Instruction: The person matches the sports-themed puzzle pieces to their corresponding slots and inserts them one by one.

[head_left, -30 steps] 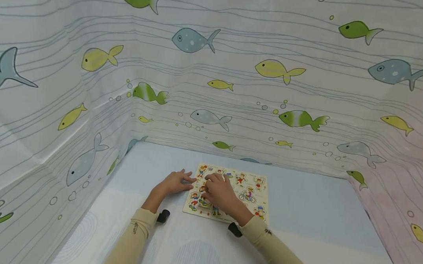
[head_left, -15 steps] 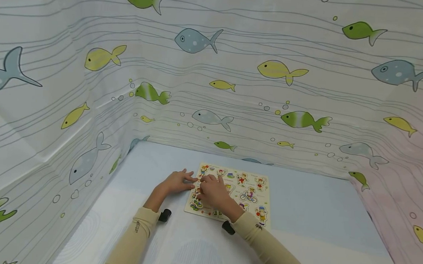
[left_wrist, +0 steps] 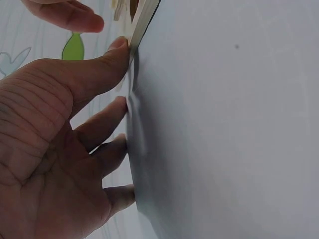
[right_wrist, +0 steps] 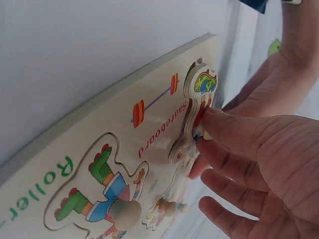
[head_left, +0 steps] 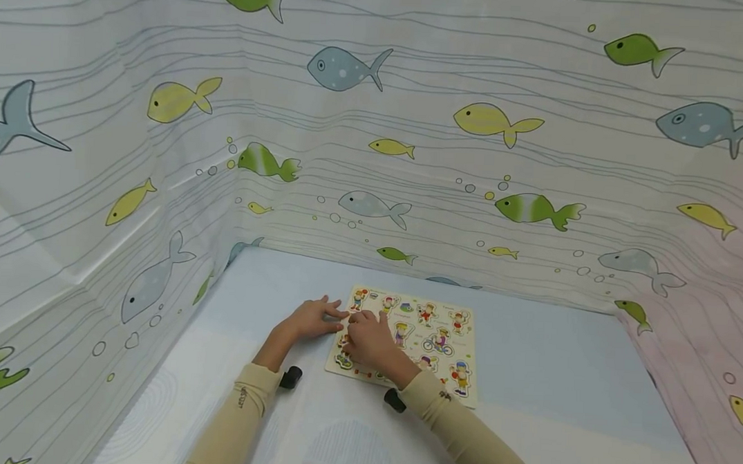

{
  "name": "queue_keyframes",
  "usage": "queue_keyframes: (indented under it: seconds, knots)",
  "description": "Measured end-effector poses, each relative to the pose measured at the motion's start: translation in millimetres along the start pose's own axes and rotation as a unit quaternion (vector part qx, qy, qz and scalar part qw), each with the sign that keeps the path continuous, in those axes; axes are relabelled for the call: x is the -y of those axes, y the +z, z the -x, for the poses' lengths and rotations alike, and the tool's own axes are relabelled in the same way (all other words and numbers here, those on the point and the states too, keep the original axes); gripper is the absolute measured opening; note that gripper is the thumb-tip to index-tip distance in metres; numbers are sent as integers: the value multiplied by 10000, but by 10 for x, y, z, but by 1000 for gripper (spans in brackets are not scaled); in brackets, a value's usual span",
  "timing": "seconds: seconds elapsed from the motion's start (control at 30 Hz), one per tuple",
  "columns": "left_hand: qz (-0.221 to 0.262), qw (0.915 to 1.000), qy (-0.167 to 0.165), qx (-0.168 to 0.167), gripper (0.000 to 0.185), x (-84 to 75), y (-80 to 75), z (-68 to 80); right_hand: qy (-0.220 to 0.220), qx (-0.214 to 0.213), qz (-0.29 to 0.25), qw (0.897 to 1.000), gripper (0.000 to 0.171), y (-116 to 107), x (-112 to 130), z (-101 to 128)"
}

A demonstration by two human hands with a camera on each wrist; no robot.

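Note:
A wooden peg puzzle board (head_left: 469,378) with sports figures lies flat on the table. Near its left edge my right hand (head_left: 371,339) pinches a skateboarder puzzle piece (right_wrist: 205,82) between thumb and index finger. The piece sits raised and slightly offset over its outlined recess beside the printed word "Skateboard". The other fingers of that hand are loosely bent. My left hand (head_left: 308,319) rests at the board's left edge, its thumb (left_wrist: 117,52) against the edge and its spread fingers touching the table.
A roller-skater piece (right_wrist: 102,199) with a round wooden knob lies beside the skateboarder. Several other pieces, such as a cyclist (head_left: 439,341), sit on the board. A fish-patterned curtain (head_left: 436,172) surrounds the pale blue table (head_left: 546,357).
My right hand has moved left across the board toward its left edge, uncovering figures in the middle. The left hand has stayed in place at the edge.

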State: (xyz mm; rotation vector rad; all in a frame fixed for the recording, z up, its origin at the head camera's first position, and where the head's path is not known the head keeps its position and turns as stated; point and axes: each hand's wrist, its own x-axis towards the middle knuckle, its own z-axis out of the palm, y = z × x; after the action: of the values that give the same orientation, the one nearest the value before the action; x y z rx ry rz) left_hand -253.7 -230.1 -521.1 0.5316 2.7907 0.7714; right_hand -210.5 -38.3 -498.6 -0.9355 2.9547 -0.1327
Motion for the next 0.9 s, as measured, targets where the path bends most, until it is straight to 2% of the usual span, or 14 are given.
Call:
queue_keyframes:
  seconds: [0.3, 0.7, 0.9]
  knots:
    - [-4, 10000, -30, 38, 38, -5, -5, -5, 102, 92, -141, 9998, 27, 47, 22, 3]
    - [-32, 10000, -9, 15, 39, 8, 2, -3, 110, -29, -27, 9999, 28, 121, 10, -19]
    - [10, 10000, 30, -20, 38, 22, 5, -1, 121, -133, -229, 9996, 22, 82, -21, 37]
